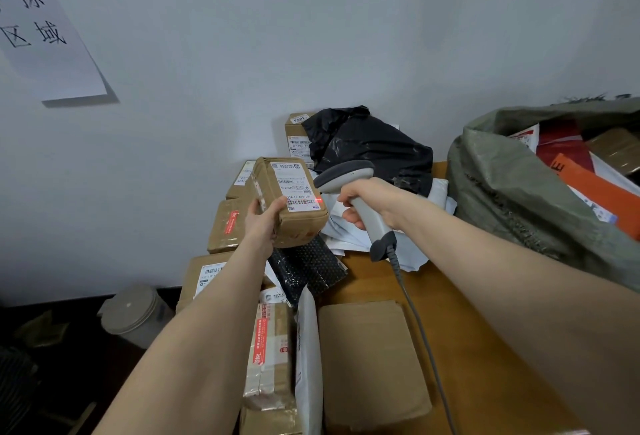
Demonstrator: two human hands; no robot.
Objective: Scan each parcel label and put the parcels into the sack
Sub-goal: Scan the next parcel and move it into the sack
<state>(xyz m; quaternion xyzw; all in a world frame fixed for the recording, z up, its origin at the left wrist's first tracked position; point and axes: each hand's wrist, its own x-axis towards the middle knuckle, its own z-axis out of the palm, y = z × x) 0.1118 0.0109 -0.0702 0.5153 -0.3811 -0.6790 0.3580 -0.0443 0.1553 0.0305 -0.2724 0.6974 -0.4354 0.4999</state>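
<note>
My left hand [264, 220] grips a small brown cardboard parcel [277, 192] by its near left corner and holds it up above the pile. Its white label [294, 189] faces up, and a red scan dot glows at the label's lower right by the barcode. My right hand [372, 202] grips the handle of a grey barcode scanner [346, 176], whose head points left at that label from close by. The green woven sack [512, 199] stands open at the right, with red, orange and brown parcels inside it.
More brown boxes [370, 362], a black bubble mailer [308, 268], white mailers and a black plastic bag [367, 144] lie on the wooden table [485, 348] against the wall. The scanner's cable [419, 324] runs toward me over the table. A grey lidded bin [133, 313] stands on the floor at left.
</note>
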